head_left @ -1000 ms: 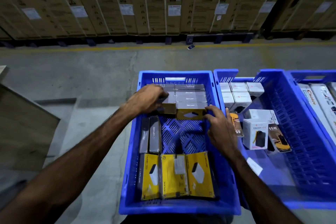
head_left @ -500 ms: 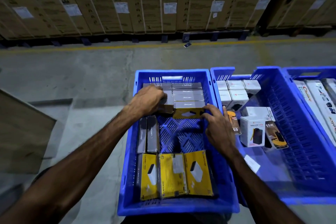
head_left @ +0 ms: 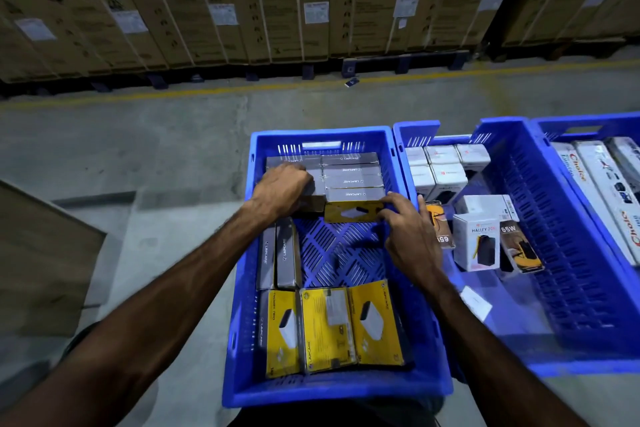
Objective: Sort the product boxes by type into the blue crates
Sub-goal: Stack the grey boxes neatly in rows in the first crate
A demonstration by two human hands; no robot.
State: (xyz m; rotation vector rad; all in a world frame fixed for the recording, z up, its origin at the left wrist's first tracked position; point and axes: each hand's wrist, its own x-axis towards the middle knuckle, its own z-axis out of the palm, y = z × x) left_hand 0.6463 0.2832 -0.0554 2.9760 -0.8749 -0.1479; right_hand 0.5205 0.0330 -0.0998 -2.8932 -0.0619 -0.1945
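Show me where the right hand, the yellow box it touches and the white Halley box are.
right hand (head_left: pixel 412 239): head view, back of the hand.
yellow box (head_left: pixel 351 212): head view, its front face.
white Halley box (head_left: pixel 476 241): head view, its printed front.

We note a row of tall brown cartons (head_left: pixel 277 0) along the far wall, each printed "WASHING MACHINE", bound with pale straps and bearing white paper labels. We see them standing on dark pallets (head_left: pixel 401 62). A yellow line (head_left: pixel 207 88) runs across the grey concrete floor (head_left: pixel 138 149) in front of the pallets. We record one small dark object (head_left: pixel 351 82) lying on the floor beside that line. A brown cardboard panel (head_left: pixel 41 253) shows at the left edge.
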